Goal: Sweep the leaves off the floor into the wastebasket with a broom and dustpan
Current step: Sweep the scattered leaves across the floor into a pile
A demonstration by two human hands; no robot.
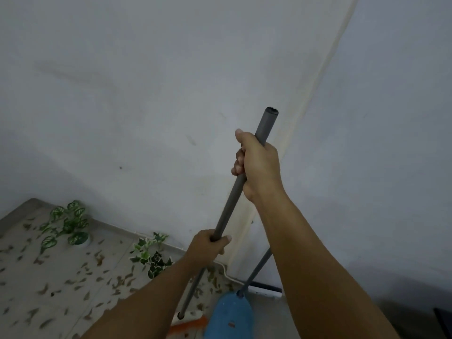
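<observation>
A grey broom handle (231,201) runs from the upper middle down to an orange and white broom head (193,322) at the bottom edge. My right hand (259,165) grips the handle near its top end. My left hand (208,248) grips it lower down. Dry brown leaves (97,272) lie scattered over the tiled floor at the lower left. A blue dustpan (230,316) stands beside the broom head, its thin grey handle (259,267) leaning against the wall. The wastebasket is out of view.
Two small green potted plants (71,223) (152,253) stand on the floor along the white wall (146,94). A wall corner (315,99) runs down to the right of the broom. A dark object (444,319) shows at the bottom right edge.
</observation>
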